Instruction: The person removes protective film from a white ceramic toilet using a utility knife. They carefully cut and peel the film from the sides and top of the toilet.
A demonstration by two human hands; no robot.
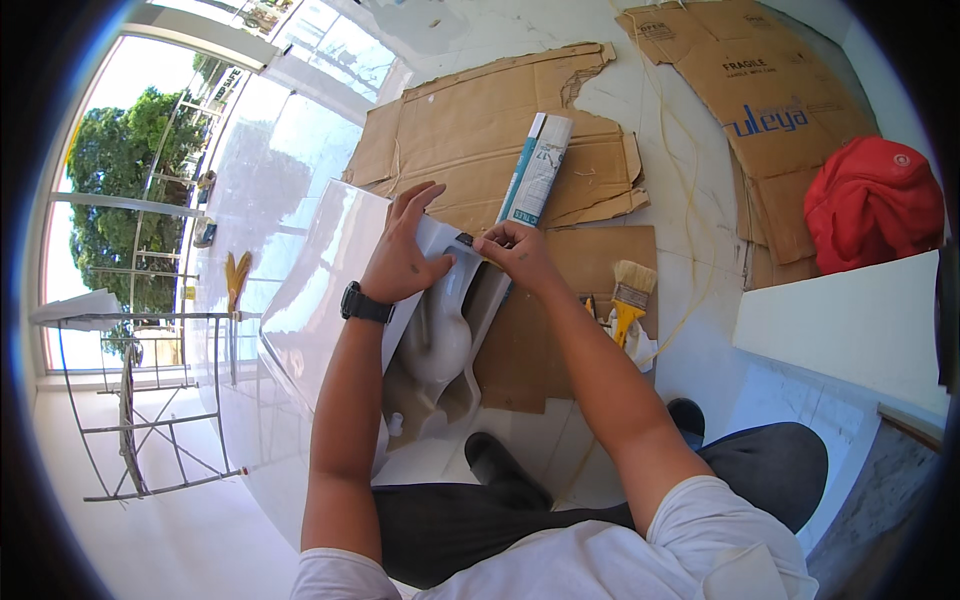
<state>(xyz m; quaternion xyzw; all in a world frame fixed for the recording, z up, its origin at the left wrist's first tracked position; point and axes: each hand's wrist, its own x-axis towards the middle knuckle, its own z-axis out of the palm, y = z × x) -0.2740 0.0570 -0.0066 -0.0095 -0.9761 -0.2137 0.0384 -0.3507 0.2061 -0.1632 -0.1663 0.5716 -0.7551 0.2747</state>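
– Where's the small dark piece point(465, 239)?
– At the far end of the white ceramic fixture point(447, 345), just left of the nearer, right hand point(521, 256); whether its bent fingers pinch it, I can't tell
– Left hand point(396, 262)?
– Fingers spread on the fixture, whose long axis points away

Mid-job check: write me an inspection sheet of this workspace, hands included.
Surface: pale tiled floor, partly covered by cardboard.
Job's things: glossy white fixture; small dark piece at its edge.
Clutter: blue-and-white pack, paintbrush, red fabric item.
Hands: left hand spread on the fixture; right hand at the dark piece, grip unclear.
Cables: thin yellow line on the floor; cord or cable unclear.
Surroundings: metal frame, trees outside.
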